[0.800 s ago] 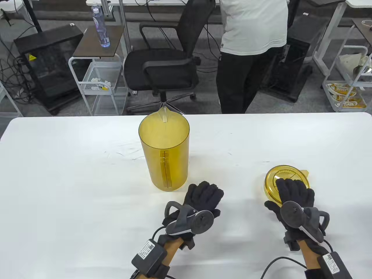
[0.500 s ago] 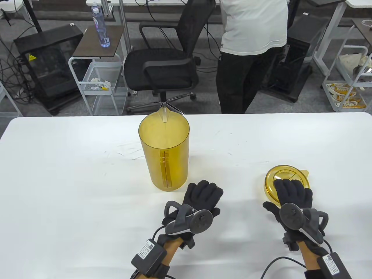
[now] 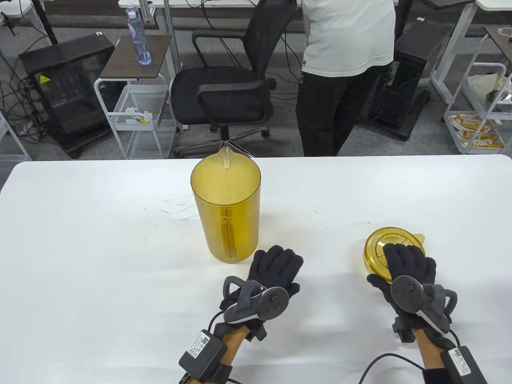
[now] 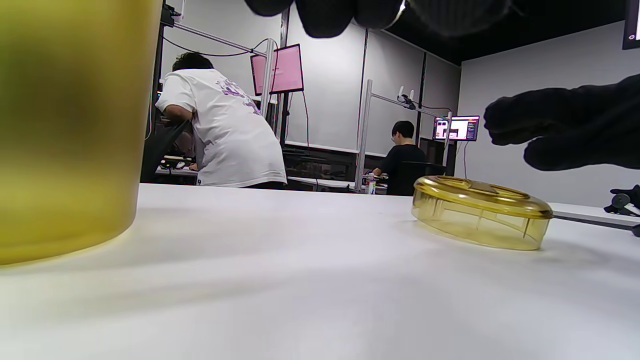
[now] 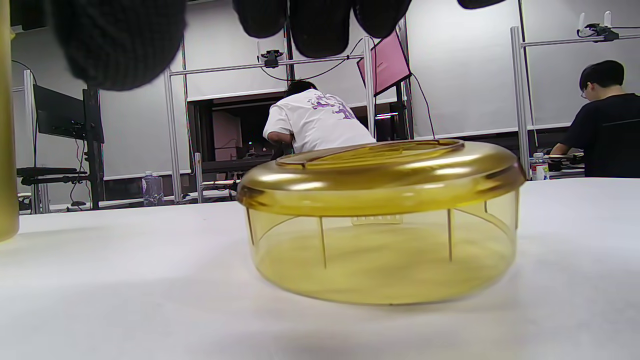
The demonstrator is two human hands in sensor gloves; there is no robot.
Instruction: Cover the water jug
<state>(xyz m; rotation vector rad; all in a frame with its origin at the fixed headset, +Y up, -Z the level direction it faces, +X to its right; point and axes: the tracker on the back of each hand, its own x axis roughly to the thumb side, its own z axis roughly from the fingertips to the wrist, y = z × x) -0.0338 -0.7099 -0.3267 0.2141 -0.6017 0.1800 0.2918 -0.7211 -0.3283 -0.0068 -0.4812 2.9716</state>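
Observation:
The amber water jug point(image 3: 226, 212) stands upright and uncovered at the table's middle, spout pointing away from me; it fills the left of the left wrist view point(image 4: 65, 125). Its round amber lid point(image 3: 394, 244) lies flat on the table to the right point(image 5: 380, 220). My right hand point(image 3: 408, 262) hovers over the lid's near half. Its fingers point(image 5: 320, 25) are spread and relaxed, with a gap above the lid. My left hand point(image 3: 276, 266) lies open just right of the jug's base, holding nothing.
The white table point(image 3: 100, 248) ends at its far edge just behind the jug. Beyond it are a black office chair point(image 3: 228, 88), a standing person in a white shirt point(image 3: 344, 72) and a small cart with a bottle point(image 3: 138, 36).
My left hand has slid a little left, closer to the jug's base. My right hand has shifted slightly right over the lid. Jug and lid have not moved.

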